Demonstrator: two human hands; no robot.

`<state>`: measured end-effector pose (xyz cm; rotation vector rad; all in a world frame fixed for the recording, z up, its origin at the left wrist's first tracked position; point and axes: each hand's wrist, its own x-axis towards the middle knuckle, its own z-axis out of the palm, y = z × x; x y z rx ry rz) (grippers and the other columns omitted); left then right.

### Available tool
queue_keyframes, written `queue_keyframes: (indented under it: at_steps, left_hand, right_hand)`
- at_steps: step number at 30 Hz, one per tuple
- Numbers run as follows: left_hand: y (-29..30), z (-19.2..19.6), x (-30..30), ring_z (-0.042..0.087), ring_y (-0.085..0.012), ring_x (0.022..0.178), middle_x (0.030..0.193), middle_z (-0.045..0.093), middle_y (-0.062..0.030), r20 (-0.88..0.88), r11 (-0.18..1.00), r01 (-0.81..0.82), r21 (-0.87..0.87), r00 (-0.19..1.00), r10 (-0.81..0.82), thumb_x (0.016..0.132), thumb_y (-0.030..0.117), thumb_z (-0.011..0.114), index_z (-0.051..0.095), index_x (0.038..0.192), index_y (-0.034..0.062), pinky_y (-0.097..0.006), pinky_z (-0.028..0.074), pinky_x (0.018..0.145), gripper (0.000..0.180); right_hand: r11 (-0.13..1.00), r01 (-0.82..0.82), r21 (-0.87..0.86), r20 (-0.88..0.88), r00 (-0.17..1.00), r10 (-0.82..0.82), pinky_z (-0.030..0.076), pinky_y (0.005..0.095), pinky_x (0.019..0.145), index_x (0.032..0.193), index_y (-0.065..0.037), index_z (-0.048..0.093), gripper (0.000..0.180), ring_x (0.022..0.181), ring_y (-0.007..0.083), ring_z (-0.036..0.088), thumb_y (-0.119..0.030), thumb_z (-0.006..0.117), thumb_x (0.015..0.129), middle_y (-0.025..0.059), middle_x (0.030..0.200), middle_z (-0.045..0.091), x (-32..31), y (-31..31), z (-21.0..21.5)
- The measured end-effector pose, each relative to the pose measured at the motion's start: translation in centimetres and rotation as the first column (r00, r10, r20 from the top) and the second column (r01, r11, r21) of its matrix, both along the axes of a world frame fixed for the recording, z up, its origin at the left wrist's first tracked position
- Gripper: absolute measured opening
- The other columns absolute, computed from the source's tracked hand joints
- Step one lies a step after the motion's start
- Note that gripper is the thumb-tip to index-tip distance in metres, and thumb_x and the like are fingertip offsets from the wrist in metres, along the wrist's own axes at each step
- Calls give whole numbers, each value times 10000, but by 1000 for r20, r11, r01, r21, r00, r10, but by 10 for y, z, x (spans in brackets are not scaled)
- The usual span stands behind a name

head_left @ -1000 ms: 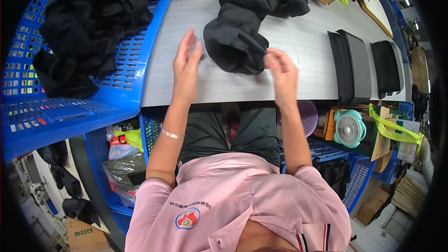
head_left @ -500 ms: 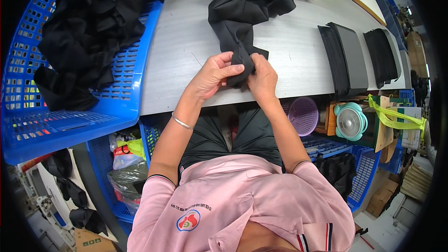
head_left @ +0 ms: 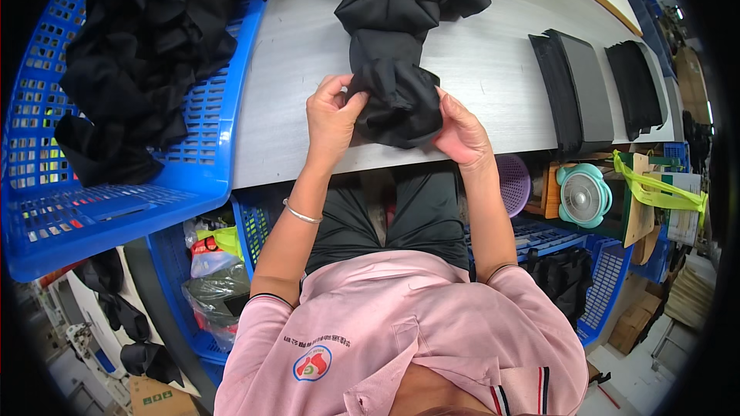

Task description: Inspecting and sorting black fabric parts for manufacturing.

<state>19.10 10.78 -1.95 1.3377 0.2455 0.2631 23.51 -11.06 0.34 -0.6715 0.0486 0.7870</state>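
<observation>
A black garment (head_left: 395, 69) lies in a long bunched heap down the middle of the grey table (head_left: 301, 69). Its near end hangs over the table's front edge. My left hand (head_left: 331, 119) pinches the left side of that end between thumb and fingers. My right hand (head_left: 460, 135) grips its right side from below. Both hands hold the cloth just above the table's front edge, close to my body.
A blue plastic crate (head_left: 131, 185) heaped with black cloth (head_left: 139, 54) stands at the left. Two stacks of folded dark pieces (head_left: 574, 88) (head_left: 636, 85) lie on the table's right. Below the table are blue crates, a small teal fan (head_left: 583, 194) and a purple basket (head_left: 512, 182).
My hands were spread flat on the garment a second ago, then came together at its near end. Now they have parted a little and grip each side of that end.
</observation>
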Motion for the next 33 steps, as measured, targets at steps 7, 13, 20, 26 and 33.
queue_keyframes:
  at_steps: [7,13,20,26,33]
  left_hand:
    - [-21,17,-9,574,-98,702,949,644,-32,259,853,-274,444,951,171,768,-102,609,704,984,5,-229,455,625,260]
    - [4,27,-6,551,-55,590,951,641,-32,153,887,-262,379,964,219,760,-101,651,666,1100,47,-213,433,543,370]
    - [-33,15,-26,581,-55,628,963,647,-55,73,903,-154,402,988,136,814,-8,750,571,1233,26,-219,450,545,456]
    - [-11,41,-24,635,-164,951,1203,583,-66,166,638,-170,751,984,66,742,-149,604,625,1255,103,-279,520,805,572]
    - [-33,60,20,606,-311,1162,1266,646,-124,197,515,-17,857,934,-297,798,48,703,679,1179,106,-422,467,967,387]
  right_hand:
    - [818,221,-532,544,829,130,502,249,698,951,-44,615,152,738,75,602,-54,739,864,-26,816,655,-28,36,25]
    - [5,928,-372,907,363,215,466,304,535,999,-18,623,142,579,94,538,-133,675,936,28,648,564,0,6,-3]
    - [320,755,-572,816,564,127,530,329,694,1252,17,558,421,751,182,651,-155,714,901,143,903,719,-37,21,-3]
    - [309,683,-662,731,680,64,437,278,584,1232,-28,568,431,578,142,484,2,687,818,61,648,499,-17,-17,-1]
    - [241,828,-507,848,427,315,520,358,770,1512,-98,323,966,886,248,596,-124,862,710,141,1159,519,-40,-13,3]
